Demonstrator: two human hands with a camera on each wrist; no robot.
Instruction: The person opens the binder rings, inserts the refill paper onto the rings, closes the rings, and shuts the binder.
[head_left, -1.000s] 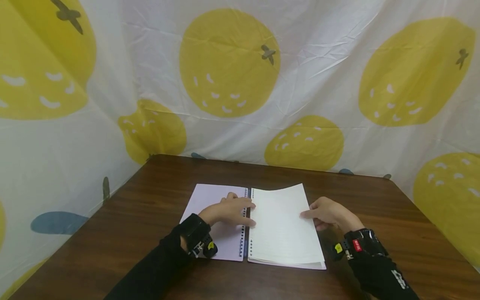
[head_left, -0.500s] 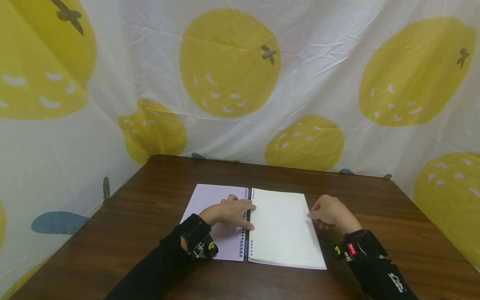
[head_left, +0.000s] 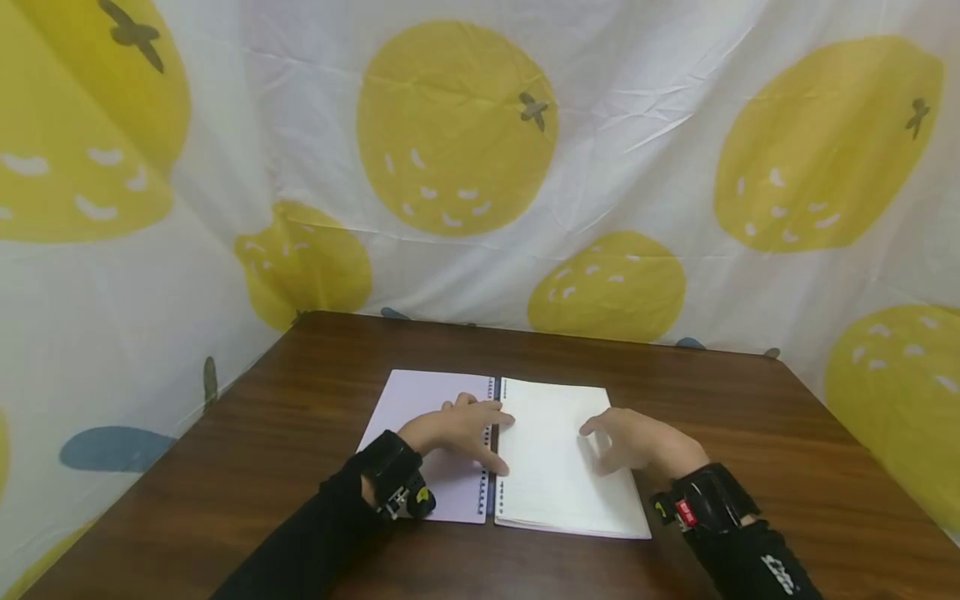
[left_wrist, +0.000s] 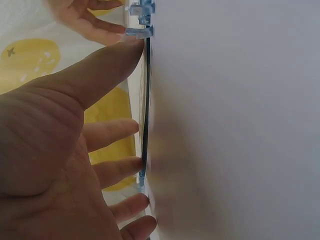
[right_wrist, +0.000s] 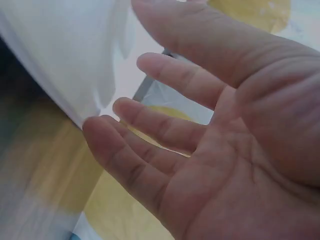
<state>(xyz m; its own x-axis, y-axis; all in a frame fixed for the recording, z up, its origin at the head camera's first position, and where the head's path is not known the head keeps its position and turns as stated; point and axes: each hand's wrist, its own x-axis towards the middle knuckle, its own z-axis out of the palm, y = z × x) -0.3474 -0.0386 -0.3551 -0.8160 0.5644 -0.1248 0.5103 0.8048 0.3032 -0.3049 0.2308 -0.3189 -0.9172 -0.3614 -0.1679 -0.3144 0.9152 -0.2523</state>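
A ring-bound notebook (head_left: 558, 492) lies open on the table, its lavender cover (head_left: 431, 387) to the left and white pages to the right of the binding (head_left: 492, 492). My left hand (head_left: 461, 429) rests across the binding, fingers spread and fairly straight; in the left wrist view its fingertips (left_wrist: 131, 202) touch along the binding and it pinches nothing. Over the right part of the top page is my right hand (head_left: 641, 442), fingers relaxed. The right wrist view shows its palm (right_wrist: 200, 165) bare, with the fingertips close to the page edge; firm contact cannot be told.
The brown wooden table (head_left: 337, 350) extends around the notebook on all sides. Behind it and to the left hangs a white cloth (head_left: 637, 167) printed with yellow fruit. Each wrist wears a black strap (head_left: 712, 496) with a small camera.
The top page's lifted far right corner has come down flat. My right hand let go of the page's right edge and moved left over the page. The left hand stays nearly still.
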